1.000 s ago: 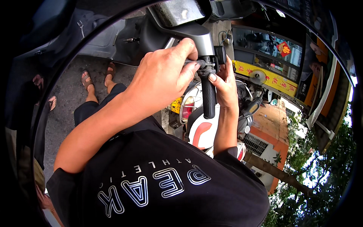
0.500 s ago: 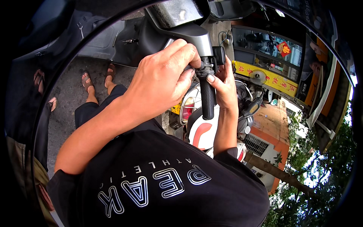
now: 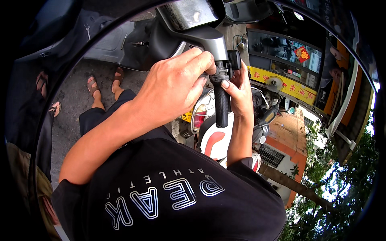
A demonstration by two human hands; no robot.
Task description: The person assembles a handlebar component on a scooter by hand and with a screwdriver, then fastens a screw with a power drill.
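Observation:
A scooter handlebar with a ribbed black grip (image 3: 222,106) hangs down in the upper middle, below a silver-grey cover (image 3: 217,42). My left hand (image 3: 175,82) comes from the left with its fingers pinched together beside the bare metal clamp area (image 3: 220,72) above the grip. Whatever small part lies between those fingertips is mostly hidden. On the other side, my right hand (image 3: 239,92) closes around the handlebar fitting. Its thumb presses at the grip's upper end, and the other fingers go behind a black lever housing (image 3: 234,59).
A wrench (image 3: 87,32) lies on the scooter's grey footboard (image 3: 108,38), near a key (image 3: 140,43). Sandalled feet (image 3: 92,85) stand on the pavement; another person's foot (image 3: 41,82) is farther left. Behind my right hand are a white scooter (image 3: 219,140), a glass display case (image 3: 285,52) and a tree trunk (image 3: 297,182).
My left hand has turned slightly, and its curled fingers have shifted a little down and to the right at the clamp. My right hand keeps almost the same hold.

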